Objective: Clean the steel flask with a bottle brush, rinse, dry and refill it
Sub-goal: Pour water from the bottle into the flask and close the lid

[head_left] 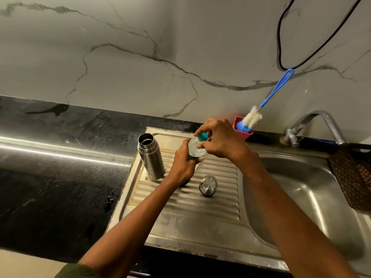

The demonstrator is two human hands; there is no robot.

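Note:
The steel flask (151, 156) stands upright and uncapped on the ribbed drainboard (210, 199), left of both hands. My left hand (184, 165) grips the body of a clear plastic water bottle (195, 148) held above the drainboard. My right hand (218, 137) pinches the bottle's teal cap (203, 136) from above. The flask's steel lid (208, 185) lies on the drainboard below my right wrist. The blue-handled bottle brush (261, 109) stands head-down in a red cup (244, 130) against the wall.
The steel sink basin (301, 193) lies to the right, with a tap (321, 125) at its back edge. A brown patterned cloth (353, 177) hangs at the far right. Black stone counter (60, 157) spreads to the left. A black cable (281, 47) hangs on the marble wall.

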